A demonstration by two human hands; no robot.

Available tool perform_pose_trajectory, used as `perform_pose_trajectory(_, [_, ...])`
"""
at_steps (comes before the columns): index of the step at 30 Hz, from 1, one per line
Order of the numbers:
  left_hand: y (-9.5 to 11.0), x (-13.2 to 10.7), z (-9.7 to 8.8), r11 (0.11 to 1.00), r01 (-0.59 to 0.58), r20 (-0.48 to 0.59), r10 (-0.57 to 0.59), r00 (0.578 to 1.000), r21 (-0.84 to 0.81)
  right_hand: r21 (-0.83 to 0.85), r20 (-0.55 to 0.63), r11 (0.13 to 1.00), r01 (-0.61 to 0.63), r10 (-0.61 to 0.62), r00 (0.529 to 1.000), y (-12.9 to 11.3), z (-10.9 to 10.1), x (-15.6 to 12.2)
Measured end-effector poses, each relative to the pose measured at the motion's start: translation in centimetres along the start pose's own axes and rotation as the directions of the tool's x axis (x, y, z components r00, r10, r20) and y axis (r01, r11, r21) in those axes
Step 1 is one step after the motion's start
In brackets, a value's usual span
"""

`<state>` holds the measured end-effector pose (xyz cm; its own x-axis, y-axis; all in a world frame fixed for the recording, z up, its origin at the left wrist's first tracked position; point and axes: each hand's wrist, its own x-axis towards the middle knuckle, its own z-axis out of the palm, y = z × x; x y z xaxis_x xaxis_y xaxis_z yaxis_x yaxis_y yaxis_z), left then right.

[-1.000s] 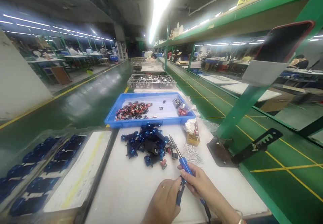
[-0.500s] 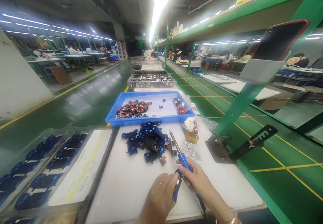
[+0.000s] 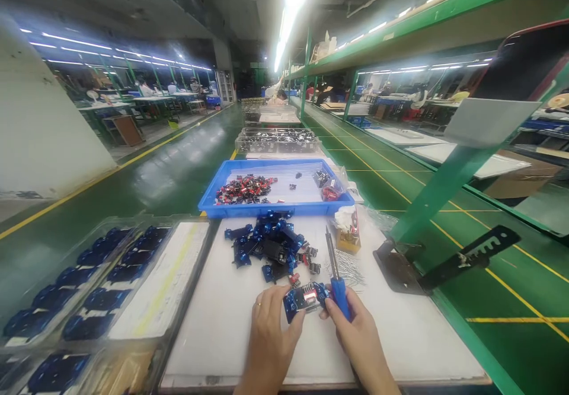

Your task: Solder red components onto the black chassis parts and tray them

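Between my two hands is a blue-and-black plastic part [image 3: 297, 301] with a red-and-metal piece in its middle. My left hand [image 3: 272, 330] grips its left end between thumb and fingers. My right hand [image 3: 358, 327] is closed round the blue handle of a soldering iron [image 3: 338, 291], whose tip points up and away. The right thumb and fingertips also touch the part's right end. Just beyond lies a pile of blue-and-black parts [image 3: 267, 244], with small red-and-black pieces [image 3: 306, 258] at its right side. Thin metal wires [image 3: 349, 269] lie behind the iron.
A blue tray [image 3: 275, 210] at the back holds many red-and-black pieces. To its front right stands a small yellowish box [image 3: 348, 242] with white material. Clear trays [image 3: 100, 252] of blue parts and a paper sheet [image 3: 164, 282] are at left. A green post [image 3: 440, 193] rises at right.
The blue-and-black part has been raised and turned flat, so its red-and-metal piece faces up. The soldering iron now points more upright, and my hands are farther apart.
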<state>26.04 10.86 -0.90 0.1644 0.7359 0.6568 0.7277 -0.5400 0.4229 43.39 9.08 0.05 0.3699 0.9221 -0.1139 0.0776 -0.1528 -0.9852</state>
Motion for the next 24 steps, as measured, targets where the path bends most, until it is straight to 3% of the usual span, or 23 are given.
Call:
perform_pose_trajectory(5, [0.1, 0.6, -0.1, 0.984, 0.144, 0.054, -0.139, 0.989, -0.103, 0.06, 0.002, 0.994, -0.09, 0.09, 0.996, 0.3, 0.4, -0.9])
perform_pose_trajectory(10, [0.0, 0.8, -0.8, 0.93, 0.315, 0.2, -0.277, 0.94, -0.192, 0.136, -0.049, 0.98, -0.145, 0.153, 0.987, 0.4, 0.9, -1.6])
perform_pose_trajectory(15, [0.8, 0.3, -1.5, 0.886, 0.419, 0.287, -0.356, 0.889, -0.199, 0.023, -0.066, 0.99, -0.138, 0.139, 0.988, 1.3, 0.6, -3.0])
perform_pose_trajectory(20, [-0.3, -0.5, -3.0, 0.895, 0.42, 0.25, -0.376, 0.892, -0.151, -0.07, -0.032, 0.984, -0.162, 0.16, 0.987, 0.7, -0.5, -4.3])
perform_pose_trajectory(24, [-3.5, -1.9, -7.5, 0.91, 0.414, 0.119, -0.411, 0.904, -0.002, -0.094, -0.082, 0.994, -0.052, 0.045, 0.996, -0.5, -0.9, -5.1])
